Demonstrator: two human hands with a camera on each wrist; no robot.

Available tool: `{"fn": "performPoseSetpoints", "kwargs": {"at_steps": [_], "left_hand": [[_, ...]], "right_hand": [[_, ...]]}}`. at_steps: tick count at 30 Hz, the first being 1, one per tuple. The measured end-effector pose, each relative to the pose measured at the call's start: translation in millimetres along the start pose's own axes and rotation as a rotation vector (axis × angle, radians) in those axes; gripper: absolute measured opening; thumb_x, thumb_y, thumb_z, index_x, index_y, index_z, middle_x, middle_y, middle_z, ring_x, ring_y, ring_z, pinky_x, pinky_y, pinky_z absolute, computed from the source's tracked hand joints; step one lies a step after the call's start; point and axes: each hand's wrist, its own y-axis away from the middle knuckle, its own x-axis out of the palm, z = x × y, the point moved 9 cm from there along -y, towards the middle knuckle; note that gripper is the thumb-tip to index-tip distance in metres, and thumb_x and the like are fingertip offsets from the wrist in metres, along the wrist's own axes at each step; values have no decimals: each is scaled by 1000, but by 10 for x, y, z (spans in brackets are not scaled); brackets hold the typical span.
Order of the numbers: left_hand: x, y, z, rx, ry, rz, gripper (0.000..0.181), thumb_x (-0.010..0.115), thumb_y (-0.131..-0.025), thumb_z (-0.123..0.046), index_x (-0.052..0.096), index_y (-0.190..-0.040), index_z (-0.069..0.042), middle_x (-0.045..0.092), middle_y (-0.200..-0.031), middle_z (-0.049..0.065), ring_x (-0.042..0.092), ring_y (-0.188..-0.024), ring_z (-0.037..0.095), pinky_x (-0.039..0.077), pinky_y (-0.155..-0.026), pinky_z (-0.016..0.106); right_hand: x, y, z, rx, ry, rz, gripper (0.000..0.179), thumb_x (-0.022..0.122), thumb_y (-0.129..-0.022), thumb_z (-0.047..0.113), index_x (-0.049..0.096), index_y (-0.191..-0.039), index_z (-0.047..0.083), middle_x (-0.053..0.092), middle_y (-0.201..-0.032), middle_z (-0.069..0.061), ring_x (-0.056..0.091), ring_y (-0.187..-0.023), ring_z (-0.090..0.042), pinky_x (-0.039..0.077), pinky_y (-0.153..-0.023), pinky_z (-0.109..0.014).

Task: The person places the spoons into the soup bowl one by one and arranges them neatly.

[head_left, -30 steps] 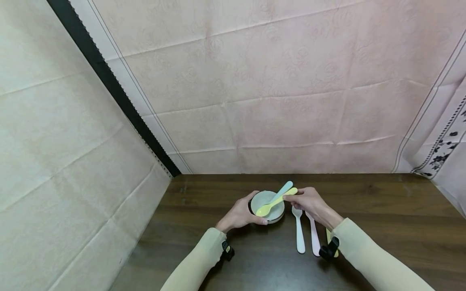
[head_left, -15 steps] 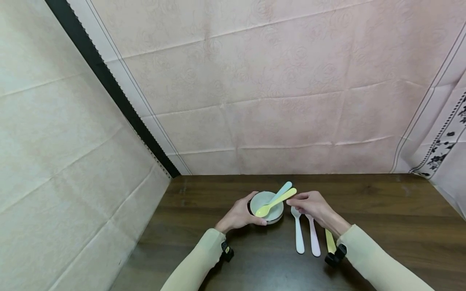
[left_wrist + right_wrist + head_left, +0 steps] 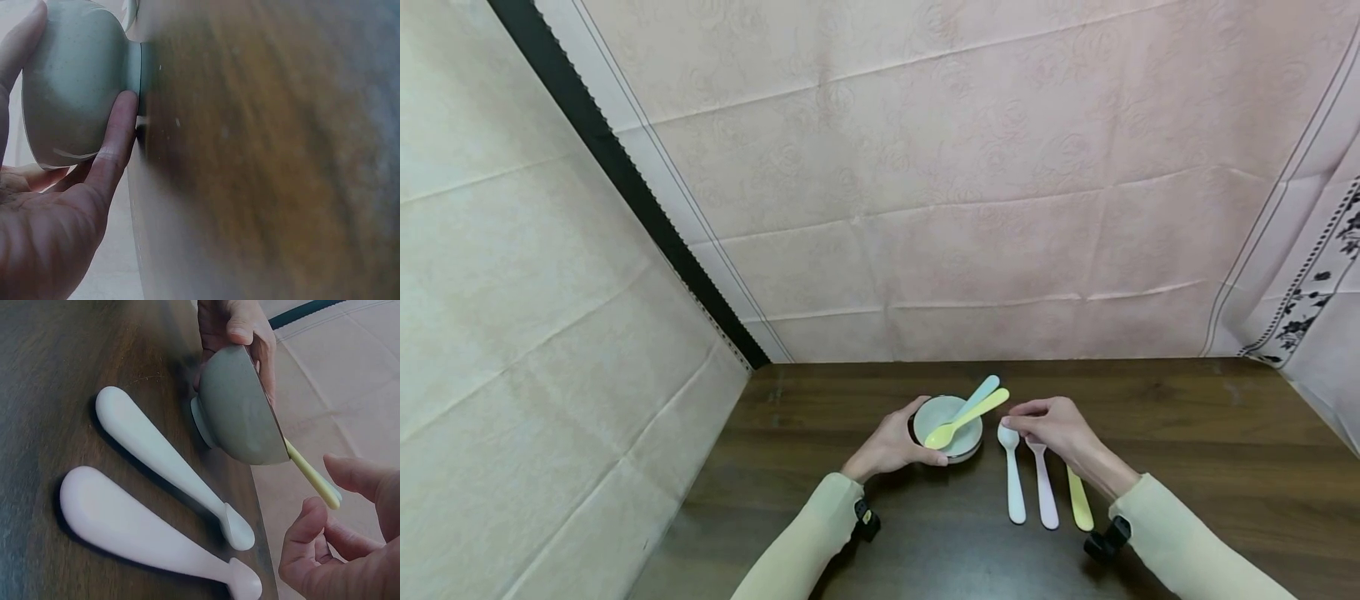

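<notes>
My left hand grips the side of a pale green bowl, thumb and fingers spread round it; in the left wrist view the bowl has its foot at the table. A yellow spoon and a light blue spoon lie in the bowl, handles sticking out over the rim to the right. Beside the bowl, my right hand hovers by the head of a whitish spoon. In the right wrist view its thumb and fingers are apart with nothing between them, near the yellow handle's end.
Right of the whitish spoon lie a pale pink spoon and another yellow utensil, its upper end hidden under the right forearm. They rest on a dark wooden table. Patterned cloth hangs behind the table's far edge.
My right hand has let go of the yellow spoon, leaving it in the bowl, and has drawn back to the right. The left hand has kept its grip on the bowl.
</notes>
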Motion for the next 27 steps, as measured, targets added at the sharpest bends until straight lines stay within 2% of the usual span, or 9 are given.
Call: {"fn": "performPoseSetpoints", "kwargs": {"at_steps": [6, 11, 14, 17, 22, 27], "left_hand": [[1, 7, -16, 4, 12, 5, 108, 102, -78, -32, 43, -167, -17, 64, -153, 2, 59, -133, 21, 46, -117, 49], [0, 0, -16, -2, 14, 4, 111, 102, -77, -32, 41, -169, -14, 62, -155, 4, 59, -135, 22, 45, -119, 51], [4, 1, -12, -4, 14, 6, 109, 102, -78, -33, 42, -168, -17, 63, -154, 3, 59, -135, 22, 46, -118, 50], [9, -2, -3, -2, 11, 7, 107, 101, -78, -33, 44, -167, -20, 64, -153, 1, 59, -133, 21, 46, -117, 49], [10, -4, 5, -1, 28, 9, 109, 101, -78, -33, 42, -168, -18, 63, -154, 2, 59, -134, 22, 45, -118, 50], [16, -12, 19, 2, 29, 15, 109, 101, -79, -33, 41, -169, -18, 62, -155, 1, 58, -135, 22, 46, -118, 50]], "right_hand": [[-69, 63, -8, -18, 15, -20, 45, 84, -96, 26, 75, -126, -7, 77, -91, 2, 67, -82, -13, 55, -73, -30], [-124, 120, -15, -34, 57, -35, 42, 83, -97, 27, 76, -124, -5, 81, -97, -4, 71, -86, -15, 58, -76, -33], [-151, 156, -20, -48, 80, -43, 40, 83, -98, 25, 77, -124, -5, 82, -101, -6, 71, -86, -14, 59, -77, -34], [-179, 195, -24, -63, 94, -53, 39, 82, -98, 24, 77, -123, -5, 82, -100, -3, 69, -85, -12, 58, -75, -32], [-231, 272, -37, -66, 107, -65, 39, 83, -97, 24, 78, -122, -5, 82, -95, -1, 68, -83, -14, 55, -70, -30], [-293, 362, -40, -62, 145, -82, 41, 86, -95, 24, 78, -122, -5, 83, -97, -6, 69, -83, -16, 55, -69, -30]]}}
